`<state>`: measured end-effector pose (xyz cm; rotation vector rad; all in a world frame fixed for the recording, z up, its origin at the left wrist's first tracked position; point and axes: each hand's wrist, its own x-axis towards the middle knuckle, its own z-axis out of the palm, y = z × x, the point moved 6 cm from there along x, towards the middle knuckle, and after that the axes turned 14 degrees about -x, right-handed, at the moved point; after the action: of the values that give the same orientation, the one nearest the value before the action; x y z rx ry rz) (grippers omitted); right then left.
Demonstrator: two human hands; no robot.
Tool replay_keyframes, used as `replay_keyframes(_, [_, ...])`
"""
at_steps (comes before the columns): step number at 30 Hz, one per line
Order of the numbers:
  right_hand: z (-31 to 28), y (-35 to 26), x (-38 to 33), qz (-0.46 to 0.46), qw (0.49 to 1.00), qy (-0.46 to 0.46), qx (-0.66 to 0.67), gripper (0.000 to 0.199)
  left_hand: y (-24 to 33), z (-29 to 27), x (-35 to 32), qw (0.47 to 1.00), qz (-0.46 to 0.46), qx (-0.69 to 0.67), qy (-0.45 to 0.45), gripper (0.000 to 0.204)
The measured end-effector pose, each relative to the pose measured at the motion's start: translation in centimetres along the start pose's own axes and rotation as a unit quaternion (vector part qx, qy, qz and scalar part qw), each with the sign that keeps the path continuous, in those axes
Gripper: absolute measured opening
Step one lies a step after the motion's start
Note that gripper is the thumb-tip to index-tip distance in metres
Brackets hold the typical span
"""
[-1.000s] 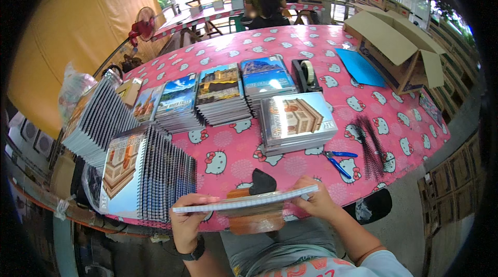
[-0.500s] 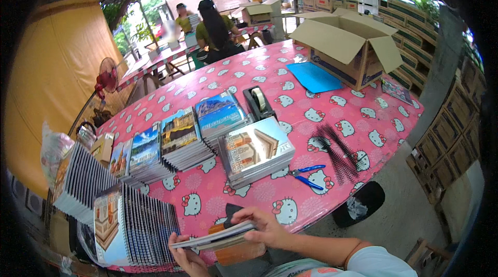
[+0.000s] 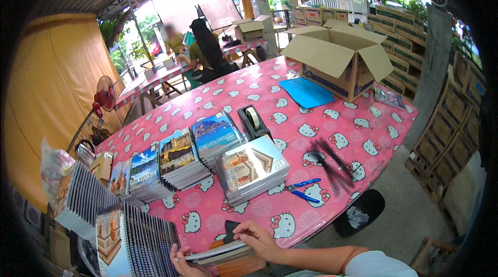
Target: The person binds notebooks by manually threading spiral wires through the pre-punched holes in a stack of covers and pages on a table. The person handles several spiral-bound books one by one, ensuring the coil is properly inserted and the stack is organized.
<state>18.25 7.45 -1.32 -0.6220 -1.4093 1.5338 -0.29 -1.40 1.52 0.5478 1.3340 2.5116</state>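
Note:
Close to my body, at the table's front edge, I hold a thin book or loose stack of pages (image 3: pixel 224 250), seen nearly edge-on. My left hand (image 3: pixel 182 262) grips its left end, with the thumb hidden. My right hand (image 3: pixel 259 239) is at its right end, fingers curled over the top edge. Beside my left hand stands a long row of spiral-bound notebooks (image 3: pixel 110 240) with a building on the front cover. Beyond my hands lies a stack of notebooks (image 3: pixel 254 165) with a similar cover, and blue-handled cutters (image 3: pixel 303 190) rest to its right.
More picture-covered stacks (image 3: pixel 179 155) line the pink table's left side. A tape dispenser (image 3: pixel 252 121) stands behind them. Black spiral coils (image 3: pixel 334 165) lie at right, a blue sheet (image 3: pixel 306 93) and open carton (image 3: pixel 337 64) farther back. Two people (image 3: pixel 205 51) sit at another table.
My view has tilted up slightly. The book and both hands sit lower in the picture, and the book's lower part now runs out of view. The stacks have not moved.

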Motion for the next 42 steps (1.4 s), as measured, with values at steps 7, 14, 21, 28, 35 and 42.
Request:
replay_keyframes(7, [-16.5, -5.5, 1.1, -0.088, 0.849, 0.230, -0.468, 0.013, -4.3, 1.1, 0.6, 0.981, -0.154, -0.095, -0.066, 0.020])
replay_keyframes(14, [-30.3, -2.3, 1.2, 0.075, 0.528, 0.269, -0.802, 0.037, -3.5, -0.8, 1.1, 0.973, -0.185, -0.050, -0.126, 0.026])
replay_keyframes(21, [-33.6, -1.7, 0.4, 0.090, 0.600, 0.342, -0.718, 0.018, -5.8, -1.4, 1.2, 0.969, -0.168, -0.100, -0.153, 0.033])
replay_keyframes(28, [-28.7, -9.6, 0.1, -0.062, 0.581, 0.404, -0.704, 0.023, -5.6, -1.8, 1.0, 0.976, -0.162, -0.035, -0.143, 0.036])
replay_keyframes(35, [-20.1, -12.3, -0.8, -0.047, 0.775, 0.243, -0.581, 0.028, -1.9, 0.6, 0.8, 0.980, -0.133, 0.022, -0.145, 0.027])
replay_keyframes(42, [-5.2, -4.7, -2.4, -0.047, 0.944, -0.037, -0.325, 0.030, -2.8, 1.5, 0.6, 0.978, -0.125, -0.051, -0.157, 0.032])
